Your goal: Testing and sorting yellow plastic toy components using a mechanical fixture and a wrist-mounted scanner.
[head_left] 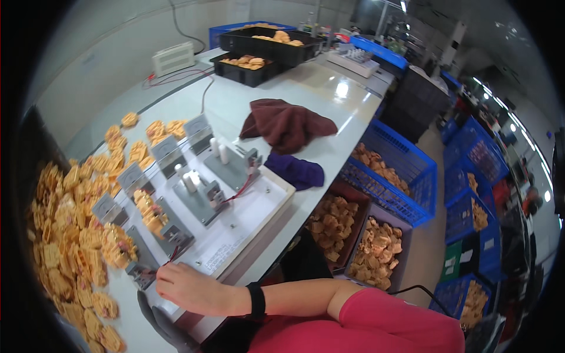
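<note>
My right hand [191, 289], bare with a black wristband, has its fingers curled beside the near clamp block [141, 274] of a white test board [226, 238]. Its fingertips touch the block's edge; what they pinch is hidden. A dark grey finger-like shape [160, 322] lies close by; I cannot tell whether it is my gloved left hand. On the board are several grey stations with upright clear plates [169, 154]. Yellow ribbed pieces sit at two of them: one near piece [118, 246] and one farther piece [150, 215]. Two other stations show white posts [219, 151].
Many loose yellow pieces [65, 247] cover the table's left side. A brown cloth [285, 125] and a purple cloth [297, 170] lie beyond the board. Black trays [244, 72] stand farther back. Blue crates [406, 150] and bins of pieces [376, 250] stand right of the table.
</note>
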`<state>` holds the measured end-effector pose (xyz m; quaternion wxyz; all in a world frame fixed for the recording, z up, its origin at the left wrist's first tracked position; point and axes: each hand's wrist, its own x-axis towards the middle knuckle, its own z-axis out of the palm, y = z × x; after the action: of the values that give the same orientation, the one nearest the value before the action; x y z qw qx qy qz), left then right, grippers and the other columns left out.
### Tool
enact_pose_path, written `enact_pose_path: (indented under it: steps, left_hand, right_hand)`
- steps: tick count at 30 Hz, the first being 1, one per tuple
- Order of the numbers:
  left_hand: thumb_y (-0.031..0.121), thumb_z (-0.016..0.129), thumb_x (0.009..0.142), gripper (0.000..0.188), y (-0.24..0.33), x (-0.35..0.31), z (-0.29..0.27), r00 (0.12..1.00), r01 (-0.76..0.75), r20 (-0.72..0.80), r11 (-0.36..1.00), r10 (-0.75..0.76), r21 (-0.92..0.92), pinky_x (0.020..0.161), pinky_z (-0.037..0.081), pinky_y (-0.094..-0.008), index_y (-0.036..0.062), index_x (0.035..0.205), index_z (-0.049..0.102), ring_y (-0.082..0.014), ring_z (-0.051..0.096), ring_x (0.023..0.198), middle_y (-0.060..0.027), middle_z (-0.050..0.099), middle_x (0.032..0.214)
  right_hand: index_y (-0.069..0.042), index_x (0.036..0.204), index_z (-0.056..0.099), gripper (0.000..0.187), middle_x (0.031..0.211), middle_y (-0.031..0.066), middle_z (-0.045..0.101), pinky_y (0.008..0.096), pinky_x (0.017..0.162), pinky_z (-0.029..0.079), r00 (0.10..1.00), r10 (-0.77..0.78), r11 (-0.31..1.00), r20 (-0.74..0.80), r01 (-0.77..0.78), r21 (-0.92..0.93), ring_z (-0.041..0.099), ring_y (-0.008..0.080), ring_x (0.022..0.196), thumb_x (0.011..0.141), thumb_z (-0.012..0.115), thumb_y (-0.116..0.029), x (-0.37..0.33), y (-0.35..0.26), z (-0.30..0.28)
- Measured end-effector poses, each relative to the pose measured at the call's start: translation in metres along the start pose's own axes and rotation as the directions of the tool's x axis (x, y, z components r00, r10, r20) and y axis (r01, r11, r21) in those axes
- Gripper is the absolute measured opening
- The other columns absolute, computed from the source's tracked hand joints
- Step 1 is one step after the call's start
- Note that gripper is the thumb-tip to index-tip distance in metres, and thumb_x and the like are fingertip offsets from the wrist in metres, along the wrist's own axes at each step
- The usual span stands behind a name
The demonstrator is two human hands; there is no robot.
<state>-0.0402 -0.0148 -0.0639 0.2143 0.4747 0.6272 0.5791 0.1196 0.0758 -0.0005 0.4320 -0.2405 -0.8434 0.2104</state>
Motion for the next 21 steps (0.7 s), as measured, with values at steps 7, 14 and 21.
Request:
enact_pose_path:
  steps: [7, 14, 21]
  left_hand:
    - [0.024, 0.044, 0.103, 0.046, 0.045, 0.0, 0.021, 0.988, -0.132, -0.074, 0.991, 0.132, 0.006, 0.111, 0.032, -0.0419, -0.0049, 0.139, 0.045, -0.032, 0.044, 0.13, -0.0216, 0.048, 0.142]
    - [0.032, 0.037, 0.105, 0.055, 0.052, -0.004, 0.005, 0.987, -0.156, 0.008, 0.966, 0.158, 0.208, 0.115, 0.028, -0.0453, -0.0071, 0.143, 0.038, -0.0344, 0.037, 0.136, -0.0226, 0.041, 0.147]
    - [0.031, 0.036, 0.105, 0.053, 0.041, 0.004, 0.019, 0.988, -0.157, 0.048, 0.963, 0.15, 0.22, 0.114, 0.029, -0.045, -0.0074, 0.142, 0.038, -0.0345, 0.038, 0.136, -0.0229, 0.042, 0.146]
  right_hand:
    - [-0.004, 0.08, 0.056, 0.008, 0.094, 0.0105, 0.051, 0.0355, 0.082, 0.042, 0.997, -0.007, 1.0, -0.082, 0.006, -0.009, 0.051, 0.0267, 0.094, 0.083, 0.056, -0.011, -0.003, 0.003, 0.009]
    - [-0.004, 0.078, 0.056, 0.009, 0.092, 0.011, 0.051, 0.0355, 0.081, 0.042, 0.992, -0.048, 0.998, -0.12, 0.042, -0.052, 0.05, 0.0261, 0.091, 0.082, 0.055, -0.011, -0.002, 0.001, 0.024]
    - [-0.004, 0.076, 0.055, 0.009, 0.092, 0.011, 0.051, 0.0351, 0.08, 0.042, 0.987, -0.065, 0.997, -0.148, 0.058, -0.052, 0.05, 0.026, 0.091, 0.081, 0.054, -0.012, -0.002, 0.017, 0.035]
